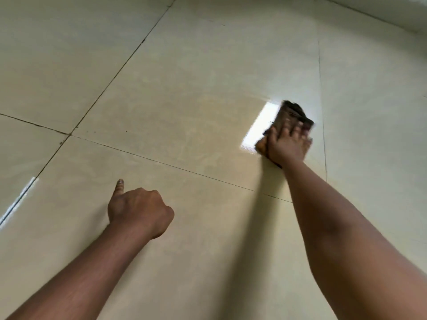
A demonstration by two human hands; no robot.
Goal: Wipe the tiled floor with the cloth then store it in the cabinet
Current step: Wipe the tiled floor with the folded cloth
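Observation:
A glossy cream tiled floor [180, 93] with dark grout lines fills the view. My right hand [287, 144] lies flat, fingers spread, pressing a dark brown cloth [292, 114] against a tile at the right; the cloth is blurred and sticks out beyond my fingertips. My left hand [138, 211] rests on a nearer tile at lower centre, fingers curled under with one finger stretched out on the floor, holding nothing. No cabinet is in view.
A white wall base [379, 12] runs along the top right corner. A bright window reflection [261, 128] shines on the tile just left of the cloth. Small dark specks lie near the grout crossing [69, 134] at the left.

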